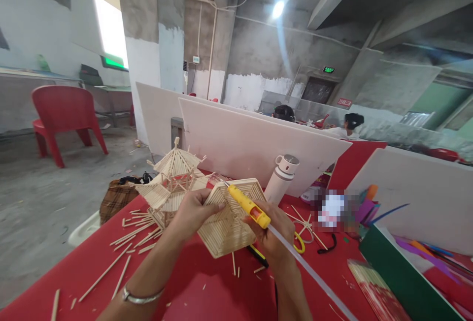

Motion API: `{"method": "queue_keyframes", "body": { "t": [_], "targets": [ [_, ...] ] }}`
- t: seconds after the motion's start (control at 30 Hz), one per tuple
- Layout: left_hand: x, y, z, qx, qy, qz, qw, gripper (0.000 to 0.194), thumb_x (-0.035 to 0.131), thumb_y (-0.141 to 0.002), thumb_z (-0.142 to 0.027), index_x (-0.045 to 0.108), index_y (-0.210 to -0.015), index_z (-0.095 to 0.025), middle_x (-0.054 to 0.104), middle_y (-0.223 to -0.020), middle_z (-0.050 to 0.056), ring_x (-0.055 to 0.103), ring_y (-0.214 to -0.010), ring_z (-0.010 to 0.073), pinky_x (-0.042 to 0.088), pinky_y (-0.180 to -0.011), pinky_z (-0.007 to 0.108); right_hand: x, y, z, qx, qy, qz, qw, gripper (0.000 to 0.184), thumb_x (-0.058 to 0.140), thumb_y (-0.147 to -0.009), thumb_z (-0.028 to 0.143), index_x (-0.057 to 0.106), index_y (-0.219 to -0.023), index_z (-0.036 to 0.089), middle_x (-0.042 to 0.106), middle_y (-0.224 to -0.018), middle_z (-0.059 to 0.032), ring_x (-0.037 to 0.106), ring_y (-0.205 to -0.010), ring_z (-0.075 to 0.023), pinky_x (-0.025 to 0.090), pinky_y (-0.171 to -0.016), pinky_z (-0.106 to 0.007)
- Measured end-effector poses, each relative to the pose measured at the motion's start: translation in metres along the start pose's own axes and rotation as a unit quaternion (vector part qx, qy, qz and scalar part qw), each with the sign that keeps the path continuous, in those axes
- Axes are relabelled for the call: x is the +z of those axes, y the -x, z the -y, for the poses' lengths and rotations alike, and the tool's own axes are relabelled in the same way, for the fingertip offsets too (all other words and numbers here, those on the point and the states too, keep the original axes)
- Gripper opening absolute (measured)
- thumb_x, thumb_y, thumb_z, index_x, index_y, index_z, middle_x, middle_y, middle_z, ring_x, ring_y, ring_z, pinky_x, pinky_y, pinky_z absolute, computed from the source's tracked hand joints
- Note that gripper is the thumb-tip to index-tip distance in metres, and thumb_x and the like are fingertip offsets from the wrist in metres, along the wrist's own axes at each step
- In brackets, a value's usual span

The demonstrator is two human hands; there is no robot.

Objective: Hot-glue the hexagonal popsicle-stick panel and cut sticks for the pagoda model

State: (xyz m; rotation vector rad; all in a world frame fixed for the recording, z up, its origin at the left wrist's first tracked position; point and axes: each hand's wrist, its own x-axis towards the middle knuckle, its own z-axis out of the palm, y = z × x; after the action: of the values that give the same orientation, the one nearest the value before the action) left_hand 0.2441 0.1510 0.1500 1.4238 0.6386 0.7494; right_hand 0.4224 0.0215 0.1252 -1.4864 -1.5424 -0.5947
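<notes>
My left hand (195,211) grips the left edge of a hexagonal wooden stick panel (225,235), thumb on its face. A yellow hot glue gun (248,205) is in my right hand (275,227), its metal tip near the panel's upper left edge. A long clear glue stick (310,272) trails from the gun's back end. Right behind my left hand stands a tiered pagoda model (177,166) built of thin wooden sticks. Loose wooden sticks (138,227) lie around its base on the red tabletop (207,291).
A white bottle (283,178) stands behind my right hand, before a white partition (236,131). To the right are yellow-handled scissors (300,243), a green box (406,272) and a stick packet (373,281). Two people (353,123) sit beyond the partition. A red chair (64,109) stands left.
</notes>
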Motion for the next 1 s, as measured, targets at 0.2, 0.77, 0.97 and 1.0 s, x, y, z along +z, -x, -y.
{"method": "queue_keyframes", "body": {
  "t": [0.2, 0.77, 0.97, 1.0],
  "targets": [
    [0.001, 0.001, -0.001, -0.015, 0.037, 0.016, 0.999, 0.031, 0.082, -0.059, -0.03, 0.07, -0.082, -0.012, 0.073, -0.076, 0.006, 0.069, -0.073, 0.0226, 0.054, -0.068, 0.033, -0.008, 0.0, -0.001, -0.012, 0.052, 0.002, 0.999, 0.03, 0.063, -0.092, 0.04, 0.068, -0.116, 0.021, 0.072, -0.093, -0.0071, 0.065, -0.083, -0.0201, 0.047, -0.077, -0.03],
    [0.006, 0.002, -0.007, 0.043, -0.157, -0.076, 0.984, 0.027, 0.071, -0.063, -0.038, 0.069, -0.071, -0.013, 0.06, -0.061, -0.001, 0.052, -0.058, 0.0133, 0.038, -0.052, 0.024, -0.019, -0.005, -0.004, -0.009, -0.007, -0.015, 1.0, 0.033, 0.06, -0.093, 0.048, 0.069, -0.107, 0.019, 0.073, -0.087, -0.0079, 0.067, -0.075, -0.0194, 0.049, -0.069, -0.029],
    [0.006, 0.007, -0.013, 0.044, -0.187, -0.097, 0.977, 0.028, 0.068, -0.063, -0.041, 0.069, -0.07, -0.013, 0.056, -0.059, -0.003, 0.047, -0.057, 0.0123, 0.034, -0.052, 0.023, -0.015, -0.003, -0.006, -0.031, -0.028, -0.004, 0.999, 0.03, 0.068, -0.089, 0.041, 0.067, -0.111, 0.021, 0.073, -0.092, -0.0066, 0.066, -0.078, -0.0191, 0.048, -0.073, -0.03],
    [0.006, 0.007, -0.013, 0.043, -0.189, -0.098, 0.976, 0.029, 0.068, -0.063, -0.041, 0.069, -0.071, -0.013, 0.057, -0.06, -0.002, 0.048, -0.058, 0.013, 0.035, -0.052, 0.023, -0.017, -0.002, -0.009, -0.029, -0.019, -0.003, 0.999, 0.03, 0.067, -0.09, 0.041, 0.067, -0.112, 0.021, 0.073, -0.092, -0.0067, 0.066, -0.079, -0.0195, 0.048, -0.073, -0.03]
  ]
}}
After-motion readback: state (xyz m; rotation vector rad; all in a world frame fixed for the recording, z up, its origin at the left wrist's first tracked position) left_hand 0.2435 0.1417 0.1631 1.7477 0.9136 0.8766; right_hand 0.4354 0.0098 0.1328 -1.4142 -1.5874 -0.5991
